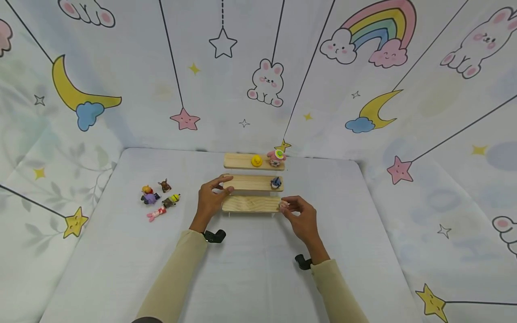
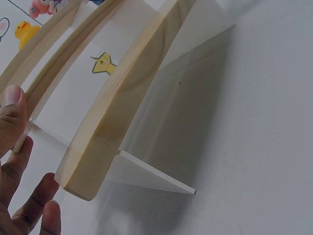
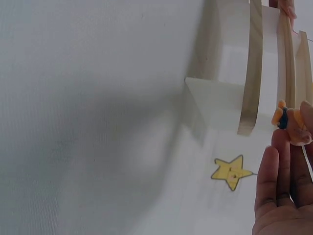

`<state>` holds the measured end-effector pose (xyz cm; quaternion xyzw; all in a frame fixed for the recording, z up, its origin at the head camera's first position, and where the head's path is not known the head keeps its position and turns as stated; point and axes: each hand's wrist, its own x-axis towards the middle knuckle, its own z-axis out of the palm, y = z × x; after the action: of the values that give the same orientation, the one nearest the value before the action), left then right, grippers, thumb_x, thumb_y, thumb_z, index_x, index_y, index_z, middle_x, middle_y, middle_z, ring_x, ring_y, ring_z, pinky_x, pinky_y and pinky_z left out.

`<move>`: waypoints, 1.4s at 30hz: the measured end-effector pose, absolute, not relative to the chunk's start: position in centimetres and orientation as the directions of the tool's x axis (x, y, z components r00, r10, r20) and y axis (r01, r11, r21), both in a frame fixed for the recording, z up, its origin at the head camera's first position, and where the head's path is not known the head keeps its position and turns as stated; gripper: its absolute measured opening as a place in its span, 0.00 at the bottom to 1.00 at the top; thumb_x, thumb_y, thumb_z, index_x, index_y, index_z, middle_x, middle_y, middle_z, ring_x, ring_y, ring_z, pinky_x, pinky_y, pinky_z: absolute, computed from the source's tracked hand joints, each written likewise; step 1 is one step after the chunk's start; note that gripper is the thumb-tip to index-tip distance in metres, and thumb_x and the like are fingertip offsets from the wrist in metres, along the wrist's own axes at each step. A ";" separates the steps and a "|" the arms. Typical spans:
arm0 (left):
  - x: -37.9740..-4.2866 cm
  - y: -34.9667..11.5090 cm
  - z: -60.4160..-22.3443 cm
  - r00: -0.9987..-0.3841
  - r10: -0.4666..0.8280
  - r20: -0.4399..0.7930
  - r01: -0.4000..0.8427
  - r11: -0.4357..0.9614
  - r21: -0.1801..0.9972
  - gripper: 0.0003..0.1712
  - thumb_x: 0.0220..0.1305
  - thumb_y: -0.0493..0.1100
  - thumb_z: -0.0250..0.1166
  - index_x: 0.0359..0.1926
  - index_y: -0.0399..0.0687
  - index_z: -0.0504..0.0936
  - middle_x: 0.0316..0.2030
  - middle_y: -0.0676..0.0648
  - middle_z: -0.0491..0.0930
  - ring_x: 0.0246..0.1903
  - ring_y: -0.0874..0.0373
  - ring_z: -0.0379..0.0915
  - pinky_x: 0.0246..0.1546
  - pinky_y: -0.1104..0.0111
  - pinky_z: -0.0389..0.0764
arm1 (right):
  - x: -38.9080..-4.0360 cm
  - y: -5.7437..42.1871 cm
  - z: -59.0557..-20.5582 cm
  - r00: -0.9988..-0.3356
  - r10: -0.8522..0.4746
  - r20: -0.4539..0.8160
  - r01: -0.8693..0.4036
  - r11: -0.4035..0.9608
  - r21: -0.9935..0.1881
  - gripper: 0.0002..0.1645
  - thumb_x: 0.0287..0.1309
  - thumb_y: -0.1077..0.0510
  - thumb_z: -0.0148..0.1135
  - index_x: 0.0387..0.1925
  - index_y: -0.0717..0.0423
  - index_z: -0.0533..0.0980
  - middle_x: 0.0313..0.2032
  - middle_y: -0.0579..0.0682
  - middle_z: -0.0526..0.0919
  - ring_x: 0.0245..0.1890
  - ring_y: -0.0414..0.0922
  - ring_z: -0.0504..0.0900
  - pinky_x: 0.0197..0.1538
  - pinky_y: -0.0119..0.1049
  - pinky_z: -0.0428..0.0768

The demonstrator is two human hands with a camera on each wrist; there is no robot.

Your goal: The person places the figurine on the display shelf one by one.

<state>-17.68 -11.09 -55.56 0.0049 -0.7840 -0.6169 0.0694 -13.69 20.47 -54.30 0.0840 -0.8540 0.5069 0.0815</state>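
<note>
My right hand pinches a small toy figurine at the right end of the lowest wooden board of a three-tier display stand. In the right wrist view the figurine shows orange, blue and pinkish parts, partly covered by the fingers. With thumb and fingers, my left hand grips the left end of the middle board. A dark blue-grey figurine stands at that board's right end. On the top board are a yellow duck and a pink figurine with a green-and-white top.
Left of the stand, several figurines lie on the white-covered table: a brown one, a purple one, a yellow-and-dark one and a pink-and-red one. White supports hold up the boards. A printed backdrop rises behind.
</note>
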 end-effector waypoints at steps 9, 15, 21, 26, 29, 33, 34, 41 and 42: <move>-17.7 -11.1 -55.7 -0.992 -0.085 0.098 0.075 0.232 0.970 0.22 0.56 0.57 0.73 0.54 0.66 0.85 0.65 0.61 0.75 0.50 0.48 0.77 0.42 0.60 0.78 | -13.9 19.3 -54.6 -0.973 -0.084 0.213 -0.228 0.461 -0.857 0.17 0.57 0.53 0.73 0.49 0.44 0.82 0.44 0.44 0.86 0.40 0.44 0.83 0.46 0.43 0.82; -17.8 -11.1 -55.7 -0.991 -0.091 0.094 0.070 0.235 0.969 0.24 0.55 0.60 0.73 0.53 0.66 0.86 0.64 0.60 0.76 0.50 0.46 0.77 0.41 0.61 0.78 | -14.2 18.8 -54.7 -0.972 -0.076 0.223 -0.232 0.470 -0.852 0.17 0.56 0.52 0.73 0.49 0.44 0.83 0.43 0.45 0.87 0.39 0.45 0.83 0.45 0.48 0.82; -17.9 -11.1 -55.7 -0.991 -0.084 0.101 0.078 0.239 0.968 0.22 0.57 0.55 0.73 0.54 0.67 0.85 0.64 0.59 0.76 0.50 0.47 0.77 0.39 0.65 0.78 | -14.3 18.4 -54.9 -0.977 -0.059 0.203 -0.204 0.511 -0.835 0.17 0.56 0.53 0.74 0.48 0.41 0.83 0.42 0.40 0.86 0.38 0.41 0.82 0.45 0.47 0.81; -17.9 -11.1 -55.7 -0.991 -0.090 0.102 0.077 0.243 0.967 0.21 0.57 0.55 0.73 0.53 0.68 0.85 0.64 0.59 0.76 0.49 0.48 0.77 0.39 0.65 0.78 | -14.4 18.2 -54.8 -0.981 -0.057 0.185 -0.187 0.526 -0.830 0.18 0.55 0.54 0.74 0.48 0.40 0.82 0.43 0.39 0.86 0.40 0.41 0.82 0.46 0.46 0.81; -17.9 -11.1 -55.7 -0.990 -0.091 0.105 0.081 0.241 0.967 0.21 0.57 0.53 0.73 0.53 0.68 0.85 0.64 0.59 0.76 0.49 0.50 0.78 0.40 0.65 0.78 | -14.4 18.1 -54.8 -0.982 -0.059 0.181 -0.184 0.531 -0.827 0.19 0.55 0.55 0.74 0.50 0.41 0.82 0.44 0.39 0.86 0.41 0.41 0.82 0.48 0.45 0.81; -17.9 -11.1 -55.7 -0.990 -0.089 0.110 0.085 0.244 0.966 0.20 0.59 0.48 0.74 0.53 0.67 0.85 0.64 0.59 0.76 0.48 0.51 0.78 0.40 0.65 0.78 | -14.3 18.2 -54.8 -0.980 -0.064 0.189 -0.193 0.534 -0.823 0.21 0.55 0.56 0.74 0.52 0.44 0.82 0.45 0.38 0.85 0.41 0.41 0.82 0.48 0.46 0.80; -17.9 -11.1 -55.7 -0.990 -0.088 0.112 0.087 0.246 0.965 0.20 0.59 0.47 0.74 0.53 0.67 0.85 0.64 0.58 0.76 0.48 0.51 0.78 0.40 0.65 0.78 | -14.3 18.2 -54.8 -0.979 -0.064 0.193 -0.197 0.534 -0.822 0.22 0.55 0.57 0.74 0.53 0.44 0.82 0.45 0.39 0.85 0.41 0.41 0.82 0.48 0.47 0.80; -17.9 -11.1 -55.6 -0.990 -0.092 0.108 0.083 0.243 0.966 0.20 0.59 0.47 0.74 0.53 0.67 0.86 0.64 0.57 0.76 0.51 0.42 0.76 0.42 0.63 0.77 | -14.2 18.2 -55.1 -0.978 -0.053 0.203 -0.199 0.534 -0.822 0.24 0.54 0.57 0.75 0.53 0.41 0.82 0.44 0.39 0.86 0.40 0.41 0.82 0.48 0.50 0.80; -17.9 -11.1 -55.6 -0.990 -0.092 0.108 0.083 0.243 0.966 0.20 0.58 0.47 0.74 0.53 0.67 0.86 0.64 0.57 0.76 0.51 0.42 0.76 0.42 0.62 0.78 | -14.3 18.1 -55.1 -0.978 -0.053 0.204 -0.200 0.534 -0.821 0.23 0.53 0.57 0.75 0.52 0.41 0.82 0.44 0.39 0.86 0.40 0.41 0.82 0.47 0.50 0.80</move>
<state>-17.90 -11.08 -55.62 0.0029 -0.7853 -0.6150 0.0712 -14.26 18.14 -55.10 0.0725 -0.8724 0.4772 0.0772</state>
